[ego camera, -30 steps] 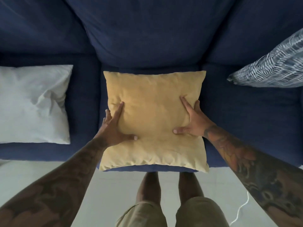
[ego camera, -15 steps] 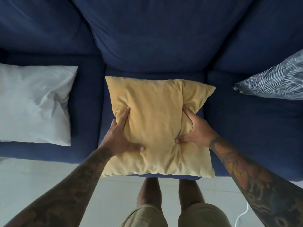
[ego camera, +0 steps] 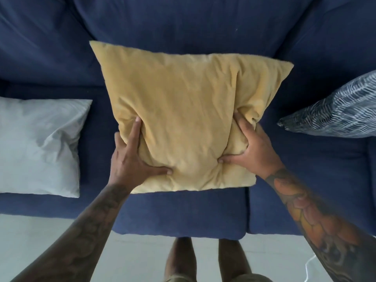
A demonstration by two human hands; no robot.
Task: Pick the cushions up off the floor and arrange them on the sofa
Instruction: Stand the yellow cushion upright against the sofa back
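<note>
Both hands grip the yellow cushion (ego camera: 183, 110) by its lower corners over the middle seat of the blue sofa (ego camera: 183, 214), its top edge toward the backrest. The left hand (ego camera: 130, 159) and right hand (ego camera: 254, 151) have their fingers (ego camera: 135, 129) pressed into the fabric, thumbs dug in near the bottom edge. A white cushion (ego camera: 38, 145) lies on the left seat and a patterned cushion (ego camera: 335, 115) on the right.

Patterned cushion (ego camera: 333, 115) cut off right; yellow cushion's (ego camera: 183, 110) underside probably hidden

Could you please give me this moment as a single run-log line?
step: placing | held: yellow cushion | left hand: grip on cushion | right hand: grip on cushion | over: sofa middle seat
</note>
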